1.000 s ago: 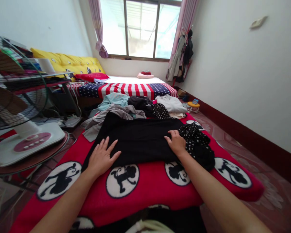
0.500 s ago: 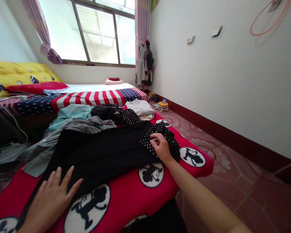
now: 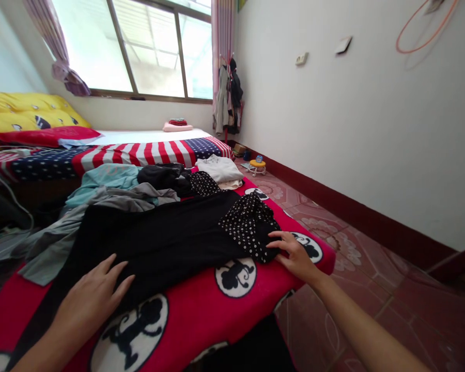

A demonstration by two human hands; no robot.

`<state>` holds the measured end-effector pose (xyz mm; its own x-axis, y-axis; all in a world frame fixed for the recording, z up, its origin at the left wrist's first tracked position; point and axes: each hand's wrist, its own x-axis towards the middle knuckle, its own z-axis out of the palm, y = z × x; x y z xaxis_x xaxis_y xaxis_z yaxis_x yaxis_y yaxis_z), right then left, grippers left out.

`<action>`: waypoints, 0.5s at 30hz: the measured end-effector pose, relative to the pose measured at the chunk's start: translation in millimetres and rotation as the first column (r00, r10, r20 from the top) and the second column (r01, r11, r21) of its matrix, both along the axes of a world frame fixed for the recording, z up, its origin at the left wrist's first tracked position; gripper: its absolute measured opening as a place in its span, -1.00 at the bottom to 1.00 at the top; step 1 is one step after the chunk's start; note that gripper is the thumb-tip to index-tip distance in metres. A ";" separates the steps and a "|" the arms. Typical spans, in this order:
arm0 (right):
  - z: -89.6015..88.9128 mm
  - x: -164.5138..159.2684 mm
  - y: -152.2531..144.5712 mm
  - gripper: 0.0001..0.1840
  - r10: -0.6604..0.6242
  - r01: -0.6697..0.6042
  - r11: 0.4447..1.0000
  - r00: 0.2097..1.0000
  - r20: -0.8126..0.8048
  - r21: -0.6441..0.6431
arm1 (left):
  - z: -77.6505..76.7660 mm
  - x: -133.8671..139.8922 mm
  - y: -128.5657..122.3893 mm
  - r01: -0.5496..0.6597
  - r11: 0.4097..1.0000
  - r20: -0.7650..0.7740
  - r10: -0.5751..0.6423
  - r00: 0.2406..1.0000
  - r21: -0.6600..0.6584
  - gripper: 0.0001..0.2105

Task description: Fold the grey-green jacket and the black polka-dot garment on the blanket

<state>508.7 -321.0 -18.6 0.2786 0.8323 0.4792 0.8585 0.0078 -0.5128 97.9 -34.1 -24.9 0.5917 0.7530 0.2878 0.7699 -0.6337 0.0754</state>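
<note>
My left fingers (image 3: 117,272): released, over flat black cloth garment (image 3: 158,235) | right fingers (image 3: 283,244): at white-dotted black fabric (image 3: 242,221), grip unclear

A home bedroom: bed (image 3: 147,136), red pillow (image 3: 46,136), window curtains (image 3: 222,41)

The garment (image 3: 155,237) lies across the blanket (image 3: 203,307), a bunched cloth (image 3: 244,225) at its right end. Of the hands, the left hand (image 3: 91,295) is at the garment's near left edge, the right hand (image 3: 293,256) at the cloth's right edge. Behind the garment lie heaped clothes (image 3: 165,178), with a top (image 3: 219,168) at their far right. Beyond stands the bed (image 3: 139,137), a pillow (image 3: 42,137) on its left, a folded stack (image 3: 178,125) farther right, the window (image 3: 155,51) behind. Right of the bed, on the floor (image 3: 414,289), stands a stool (image 3: 257,164)
</note>
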 end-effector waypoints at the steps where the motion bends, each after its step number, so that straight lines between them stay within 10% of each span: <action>1: -1.5 -0.2 2.7 -0.82 -0.002 0.002 1.000 0.999 -0.045 0.022 | 7.0 16.7 -1.3 0.035 0.999 0.033 -0.035 0.999 -0.020 -0.54; 4: -6.4 3.5 8.0 -0.83 -0.071 0.083 0.996 0.970 -0.233 0.042 | 28.3 80.6 -15.6 0.286 0.951 0.190 -0.261 0.946 -0.119 -0.58; 10: -12.4 11.0 11.0 -0.74 -0.161 0.170 0.985 0.897 -0.411 -0.013 | 45.0 215.0 -54.2 0.738 0.655 0.418 -0.632 0.653 -0.163 -0.62; 15: -13.4 9.3 10.5 -0.77 -0.145 0.150 0.988 0.904 -0.403 -0.018 | 46.3 282.9 -61.7 0.824 0.531 0.097 -0.826 0.556 -0.198 -0.43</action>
